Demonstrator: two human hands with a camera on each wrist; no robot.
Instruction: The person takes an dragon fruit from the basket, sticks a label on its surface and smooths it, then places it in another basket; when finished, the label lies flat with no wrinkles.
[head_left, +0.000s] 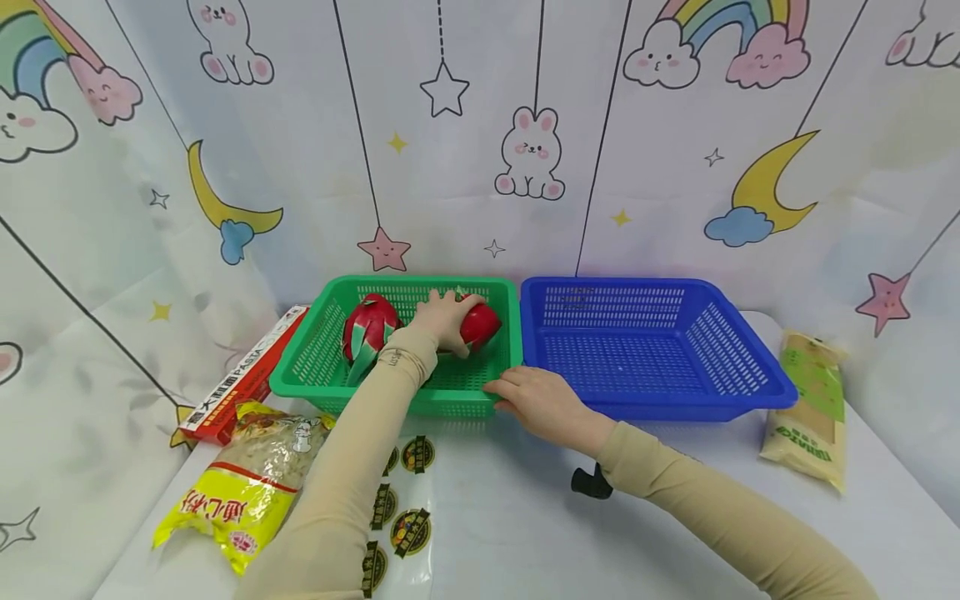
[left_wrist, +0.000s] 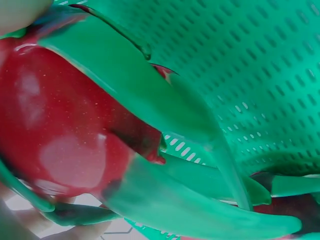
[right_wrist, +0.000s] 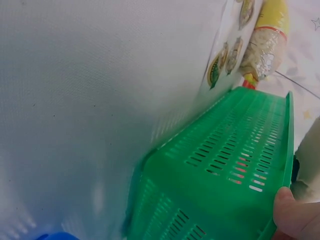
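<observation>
Inside the green basket (head_left: pixel 390 400), my left hand (head_left: pixel 442 321) grips a red dragon fruit (head_left: pixel 482 325) near the right end. The left wrist view shows this dragon fruit (left_wrist: pixel 65 125) close up, its long green scales spreading over the basket's mesh. A second dragon fruit (head_left: pixel 371 321) lies to the left of that hand. My right hand (head_left: pixel 547 404) holds the basket's front right corner, fingers curled over the rim. In the right wrist view, the thumb of my right hand (right_wrist: pixel 297 215) presses the outside of the green basket's rim (right_wrist: pixel 289 150).
A blue basket (head_left: pixel 660 400) stands against the green one's right side. Left are a red pasta box (head_left: pixel 247 371) and a yellow bag of pasta (head_left: pixel 255 492). A sticker sheet (head_left: pixel 411 500) lies in front; a green and beige packet (head_left: pixel 810 408) is far right.
</observation>
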